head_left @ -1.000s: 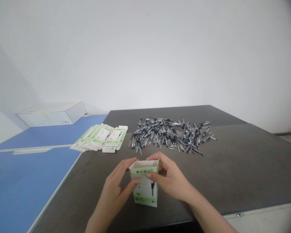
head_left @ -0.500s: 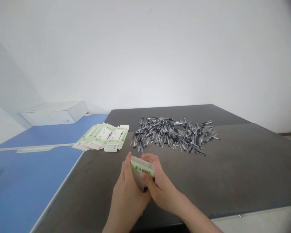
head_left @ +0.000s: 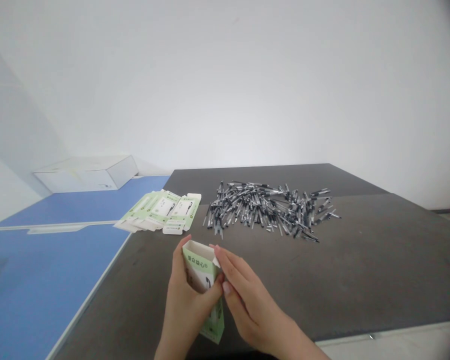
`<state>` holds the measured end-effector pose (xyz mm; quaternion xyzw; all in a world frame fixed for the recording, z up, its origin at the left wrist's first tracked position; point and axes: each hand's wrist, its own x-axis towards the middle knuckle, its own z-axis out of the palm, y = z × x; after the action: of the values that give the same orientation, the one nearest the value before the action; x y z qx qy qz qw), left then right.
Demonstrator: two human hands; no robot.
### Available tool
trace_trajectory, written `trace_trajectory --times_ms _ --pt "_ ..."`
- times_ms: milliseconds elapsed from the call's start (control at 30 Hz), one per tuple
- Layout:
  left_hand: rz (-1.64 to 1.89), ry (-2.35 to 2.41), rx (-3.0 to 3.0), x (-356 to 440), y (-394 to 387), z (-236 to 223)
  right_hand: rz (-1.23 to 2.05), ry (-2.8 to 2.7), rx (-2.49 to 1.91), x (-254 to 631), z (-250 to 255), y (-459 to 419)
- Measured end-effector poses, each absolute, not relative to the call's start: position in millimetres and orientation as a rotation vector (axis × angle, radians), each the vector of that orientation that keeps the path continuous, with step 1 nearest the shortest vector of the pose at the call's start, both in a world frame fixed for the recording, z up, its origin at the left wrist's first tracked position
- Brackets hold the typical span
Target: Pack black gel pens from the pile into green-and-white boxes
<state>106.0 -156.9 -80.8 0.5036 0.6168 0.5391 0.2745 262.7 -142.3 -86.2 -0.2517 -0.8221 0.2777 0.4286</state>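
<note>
Left grip (head_left: 183,302) is closed round a green-and-white carton (head_left: 197,274), thumb across its printed front, fingers along its left side. Right grip (head_left: 249,302) is half curled at the carton's upper right edge, fingertips on a small white flap (head_left: 216,262); I can't tell from here whether it pinches that flap or just presses it. Carton sits between my two grips, tilted, top leaning left, bottom end toward lower right. Its top is open and faces up, pale inside showing. Dark characters on the upper green band, a pen picture below, partly under my left thumb.

Under both grips: dark tabletop (head_left: 345,270). Beyond them, slightly right: a loose, wide heap of pens (head_left: 257,205), clear barrels with black parts, lying every which way, well apart from my fingers. Beyond and left of the left grip: flattened cartons (head_left: 161,212), same green and white, fanned and overlapping. Further left, blue surface (head_left: 75,275) next to the tabletop; at its far end, a long white box (head_left: 86,175) near the pale wall (head_left: 225,85).
</note>
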Motion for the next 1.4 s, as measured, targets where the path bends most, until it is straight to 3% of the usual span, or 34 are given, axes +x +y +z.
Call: trace_trajectory --times_ms 267,433,533,633,733,833,1067,1400 --pt "1.516 1.213 1.269 110 -164 -92 0.805 -2.151 -0.408 252 -99 -148" --pt "1.516 1.576 1.308 93 -166 -80 1.128 -2.27 -0.43 266 -82 -138" --pt "1.436 1.89 1.515 65 -164 -63 1.127 -2.257 -0.532 290 -65 -123" --pt "0.822 2.292 1.772 35 -152 -53 1.075 -2.213 -0.703 314 -66 -94" --pt "0.189 2.328 2.017 9 -131 -61 1.046 -2.183 -0.938 334 -85 -60" --pt "-0.032 2.272 2.195 -12 -111 -81 0.893 -2.198 -1.085 341 -103 -36" --pt "0.007 2.162 2.336 -32 -95 -116 0.697 -2.391 -1.326 301 -99 -19" --pt "0.149 2.057 2.321 -38 -89 -114 0.411 -2.469 -1.717 229 -103 -2"
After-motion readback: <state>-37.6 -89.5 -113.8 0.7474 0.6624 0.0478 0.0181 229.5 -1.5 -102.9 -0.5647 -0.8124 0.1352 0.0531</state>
